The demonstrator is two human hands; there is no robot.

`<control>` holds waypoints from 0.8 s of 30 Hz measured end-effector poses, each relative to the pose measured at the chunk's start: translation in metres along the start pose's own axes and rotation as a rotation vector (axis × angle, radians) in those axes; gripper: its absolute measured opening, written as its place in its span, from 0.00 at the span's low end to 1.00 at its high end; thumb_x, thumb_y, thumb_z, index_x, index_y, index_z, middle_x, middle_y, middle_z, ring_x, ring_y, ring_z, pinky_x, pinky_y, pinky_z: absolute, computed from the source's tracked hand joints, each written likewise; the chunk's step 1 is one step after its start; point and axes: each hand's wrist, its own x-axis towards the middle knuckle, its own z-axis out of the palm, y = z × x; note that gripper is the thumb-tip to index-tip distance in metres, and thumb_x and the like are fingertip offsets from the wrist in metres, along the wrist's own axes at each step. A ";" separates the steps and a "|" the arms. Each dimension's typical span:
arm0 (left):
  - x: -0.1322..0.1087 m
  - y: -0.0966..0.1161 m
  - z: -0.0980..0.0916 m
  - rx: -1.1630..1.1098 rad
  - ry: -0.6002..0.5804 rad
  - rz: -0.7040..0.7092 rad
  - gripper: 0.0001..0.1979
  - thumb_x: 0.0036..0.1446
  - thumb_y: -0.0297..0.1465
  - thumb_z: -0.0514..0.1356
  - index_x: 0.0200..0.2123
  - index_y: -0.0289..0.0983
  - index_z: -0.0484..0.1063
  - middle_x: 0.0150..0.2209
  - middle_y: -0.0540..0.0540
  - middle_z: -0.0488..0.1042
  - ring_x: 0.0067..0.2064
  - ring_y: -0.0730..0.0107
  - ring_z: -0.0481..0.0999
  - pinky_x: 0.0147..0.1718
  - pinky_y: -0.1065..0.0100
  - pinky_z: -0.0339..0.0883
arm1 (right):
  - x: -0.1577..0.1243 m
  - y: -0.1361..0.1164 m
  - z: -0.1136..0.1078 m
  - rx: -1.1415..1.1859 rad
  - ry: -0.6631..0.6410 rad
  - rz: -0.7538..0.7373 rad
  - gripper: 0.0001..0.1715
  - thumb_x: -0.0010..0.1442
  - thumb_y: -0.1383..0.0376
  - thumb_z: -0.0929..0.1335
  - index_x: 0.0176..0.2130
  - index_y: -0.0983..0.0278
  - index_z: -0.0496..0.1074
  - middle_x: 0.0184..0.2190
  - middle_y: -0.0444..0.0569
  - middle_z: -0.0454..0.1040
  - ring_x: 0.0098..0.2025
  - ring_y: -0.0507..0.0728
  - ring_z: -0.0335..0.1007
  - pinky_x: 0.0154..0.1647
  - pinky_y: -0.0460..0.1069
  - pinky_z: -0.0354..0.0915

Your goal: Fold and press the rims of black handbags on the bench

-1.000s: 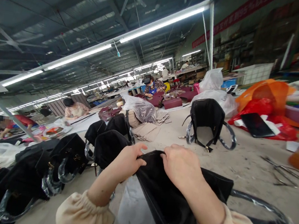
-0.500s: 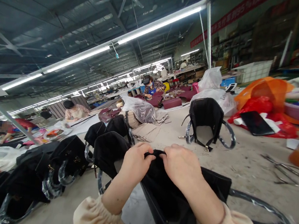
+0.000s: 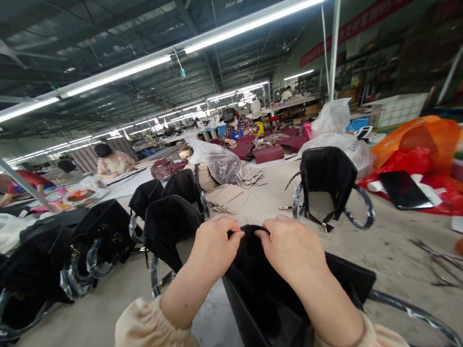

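Observation:
A black handbag [image 3: 269, 307] lies open-side toward me on the grey worktable [image 3: 382, 254]. My left hand [image 3: 216, 247] is closed on its top edge at the left. My right hand [image 3: 292, 248] is closed on the same edge just to the right, its fingers curled over the rim. The two hands nearly touch. A plastic-wrapped handle [image 3: 427, 327] of this bag sticks out to the right.
Several finished black bags [image 3: 101, 236] stand in a row at my left. Another black bag [image 3: 327, 179] stands farther back. Orange and red plastic bags [image 3: 420, 151] and a dark tablet [image 3: 404, 189] lie at the right. Metal tools [image 3: 440, 261] rest nearby. Other people work at far tables.
My left hand has slid right along the bag's top edge until it sits close beside my right hand. The view has shifted slightly.

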 end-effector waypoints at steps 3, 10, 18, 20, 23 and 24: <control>0.001 -0.001 0.000 0.005 -0.003 0.019 0.03 0.50 0.24 0.64 0.28 0.38 0.76 0.38 0.47 0.79 0.42 0.68 0.77 0.47 0.67 0.69 | 0.001 -0.001 0.001 -0.003 -0.002 0.002 0.13 0.61 0.57 0.65 0.30 0.60 0.74 0.30 0.46 0.74 0.33 0.58 0.72 0.30 0.50 0.59; 0.002 0.003 0.000 0.034 0.017 0.027 0.06 0.51 0.23 0.62 0.25 0.38 0.75 0.39 0.46 0.79 0.42 0.67 0.78 0.47 0.67 0.70 | 0.002 0.002 0.004 -0.017 0.010 0.006 0.13 0.61 0.57 0.65 0.30 0.59 0.74 0.30 0.46 0.74 0.33 0.58 0.72 0.30 0.50 0.59; 0.001 0.000 0.001 0.079 -0.015 0.026 0.04 0.51 0.24 0.62 0.27 0.38 0.74 0.40 0.46 0.78 0.43 0.66 0.77 0.48 0.66 0.69 | 0.002 0.003 0.005 -0.004 0.001 0.018 0.12 0.60 0.57 0.65 0.30 0.59 0.74 0.30 0.46 0.74 0.33 0.58 0.73 0.30 0.50 0.58; 0.001 -0.001 0.000 0.107 -0.035 0.022 0.04 0.51 0.25 0.62 0.25 0.38 0.74 0.37 0.47 0.78 0.40 0.66 0.77 0.45 0.66 0.69 | 0.002 0.002 0.004 -0.008 0.002 0.016 0.12 0.60 0.57 0.65 0.30 0.59 0.74 0.30 0.46 0.74 0.33 0.58 0.73 0.29 0.50 0.57; 0.001 0.001 -0.001 0.100 -0.049 0.013 0.05 0.52 0.25 0.61 0.24 0.37 0.73 0.33 0.47 0.77 0.37 0.67 0.76 0.42 0.67 0.68 | 0.002 0.001 0.003 -0.012 0.008 0.013 0.13 0.60 0.57 0.65 0.30 0.59 0.74 0.29 0.46 0.74 0.33 0.58 0.72 0.29 0.50 0.57; 0.001 0.002 -0.001 0.089 -0.052 -0.002 0.05 0.52 0.25 0.61 0.24 0.37 0.73 0.32 0.47 0.77 0.36 0.67 0.76 0.41 0.68 0.68 | 0.002 0.001 0.002 -0.012 0.010 0.013 0.13 0.60 0.57 0.65 0.29 0.59 0.74 0.29 0.46 0.74 0.32 0.58 0.72 0.28 0.50 0.56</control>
